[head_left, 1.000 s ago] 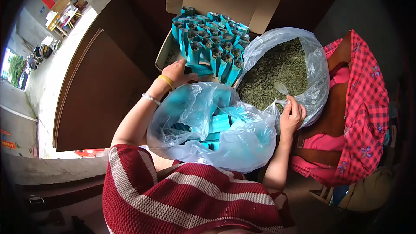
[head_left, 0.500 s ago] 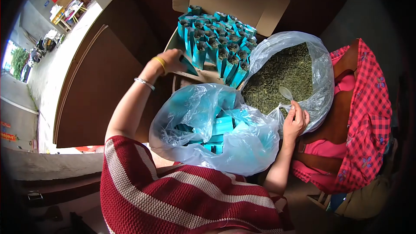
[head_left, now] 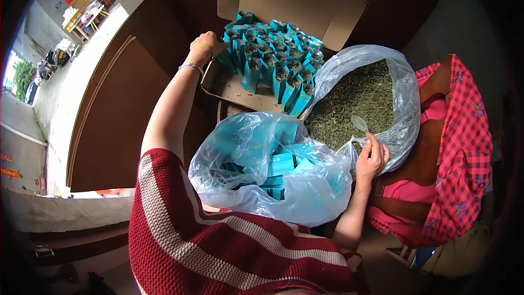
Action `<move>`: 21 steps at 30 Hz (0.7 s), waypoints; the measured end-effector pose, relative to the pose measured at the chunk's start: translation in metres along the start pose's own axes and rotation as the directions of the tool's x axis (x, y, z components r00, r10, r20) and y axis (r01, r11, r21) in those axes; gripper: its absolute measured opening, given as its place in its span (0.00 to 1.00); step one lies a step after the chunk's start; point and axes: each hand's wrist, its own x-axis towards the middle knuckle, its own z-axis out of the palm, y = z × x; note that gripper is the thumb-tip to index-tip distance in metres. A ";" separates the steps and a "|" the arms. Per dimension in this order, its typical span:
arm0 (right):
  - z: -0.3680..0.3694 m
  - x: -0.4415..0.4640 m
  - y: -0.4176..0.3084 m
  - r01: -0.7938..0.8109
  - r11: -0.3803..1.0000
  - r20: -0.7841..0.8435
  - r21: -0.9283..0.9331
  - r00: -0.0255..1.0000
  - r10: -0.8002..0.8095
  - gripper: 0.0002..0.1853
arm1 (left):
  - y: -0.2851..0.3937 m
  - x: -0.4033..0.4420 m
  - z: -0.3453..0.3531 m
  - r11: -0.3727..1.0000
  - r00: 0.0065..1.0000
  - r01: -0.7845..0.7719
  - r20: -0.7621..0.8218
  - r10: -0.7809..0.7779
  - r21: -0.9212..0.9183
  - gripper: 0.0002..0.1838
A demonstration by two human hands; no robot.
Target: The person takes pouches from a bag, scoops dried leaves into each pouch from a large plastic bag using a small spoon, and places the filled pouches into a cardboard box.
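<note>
My left hand (head_left: 206,47) is at the left edge of an open cardboard box (head_left: 240,93), its fingers closed on a teal packet (head_left: 227,60) at the end of the rows; the fingertips are partly hidden. Teal paper packets (head_left: 252,75) stand upright in the box, their open tops showing dried leaf bits. Between thumb and fingers, my right hand (head_left: 373,155) pinches a clear plastic spoon (head_left: 360,124). The spoon's bowl is over the near edge of the dried green leaves (head_left: 349,104), which fill a clear plastic bag (head_left: 406,84).
Nearer me, another clear plastic bag (head_left: 333,186) holds flat teal packets (head_left: 280,165). A red checked cloth (head_left: 464,147) drapes over brown wooden furniture (head_left: 431,142) on the right. Brown panels (head_left: 117,125) stand at the left.
My left hand has moved up and away along the box's left side, carrying a teal packet to the standing rows. My right hand and the spoon have barely moved.
</note>
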 end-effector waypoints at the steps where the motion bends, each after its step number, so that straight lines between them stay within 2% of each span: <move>1: 0.000 0.000 0.000 0.000 1.000 0.000 0.000 1.000 0.000 0.10 | 0.001 -0.002 -0.002 1.000 0.997 0.010 -0.077 -0.010 -0.003 0.28; 2: 0.001 0.000 0.001 0.000 1.000 0.002 0.000 1.000 0.000 0.10 | 0.002 -0.002 -0.003 1.000 0.997 0.011 -0.074 -0.011 -0.002 0.28; 5: 0.002 0.000 0.002 0.004 1.000 0.004 0.005 1.000 -0.005 0.10 | 0.004 -0.006 -0.012 0.885 0.968 0.219 0.208 -0.143 -0.411 0.32; 6: 0.001 0.000 0.001 0.005 1.000 0.004 0.007 1.000 -0.005 0.10 | 0.001 -0.007 -0.010 0.885 0.968 0.219 0.209 -0.142 -0.411 0.32; 9: 0.002 -0.001 0.002 -0.001 1.000 0.003 -0.003 1.000 0.001 0.10 | -0.018 -0.006 0.003 0.742 0.950 0.176 0.309 0.043 -0.647 0.29; 14: 0.003 0.002 -0.003 0.035 0.999 -0.046 -0.003 0.998 -0.035 0.09 | -0.034 -0.004 0.028 0.796 0.935 0.055 0.311 0.170 -0.602 0.25; 16: 0.003 0.003 -0.004 0.035 0.999 -0.046 -0.006 0.998 -0.035 0.09 | -0.033 -0.006 0.038 0.899 0.975 -0.211 -0.024 0.219 -0.385 0.22; 17: 0.003 0.002 -0.004 0.035 0.999 -0.045 -0.010 0.998 -0.035 0.09 | -0.033 -0.006 0.043 0.921 0.945 -0.310 -0.185 0.270 -0.236 0.21; 18: 0.003 0.002 -0.003 0.034 0.999 -0.040 -0.013 0.999 -0.035 0.09 | -0.033 -0.004 0.046 0.921 0.945 -0.310 -0.183 0.271 -0.237 0.21; 21: 0.003 0.002 -0.003 0.040 0.999 -0.045 -0.016 0.998 -0.040 0.09 | -0.029 -0.008 0.049 0.958 0.961 -0.278 -0.015 0.278 -0.073 0.17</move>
